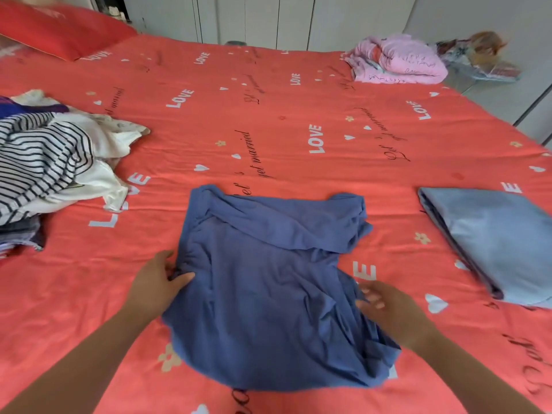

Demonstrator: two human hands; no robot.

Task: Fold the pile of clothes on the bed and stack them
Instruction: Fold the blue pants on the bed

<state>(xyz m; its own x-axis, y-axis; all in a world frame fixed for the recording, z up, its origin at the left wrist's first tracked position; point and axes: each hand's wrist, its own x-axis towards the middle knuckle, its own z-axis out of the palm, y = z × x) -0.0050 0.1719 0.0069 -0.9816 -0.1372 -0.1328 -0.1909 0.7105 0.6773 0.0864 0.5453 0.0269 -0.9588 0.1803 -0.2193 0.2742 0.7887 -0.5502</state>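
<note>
A dark blue garment [268, 288] lies spread on the red bed sheet [268, 121] in front of me, its far part folded over. My left hand [158, 282] pinches a bunch of its left edge. At the garment's right edge my right hand [388, 309] is blurred, its fingers curled at the fabric. A pile of unfolded clothes [50, 159], striped and white, sits at the left. One folded light blue garment [495, 243] lies at the right.
A red pillow [59, 28] is at the far left corner. A bundled pink blanket [397, 59] lies at the far right corner, with a cluttered low surface [481, 61] beyond it. White wardrobe doors [268, 19] stand behind the bed.
</note>
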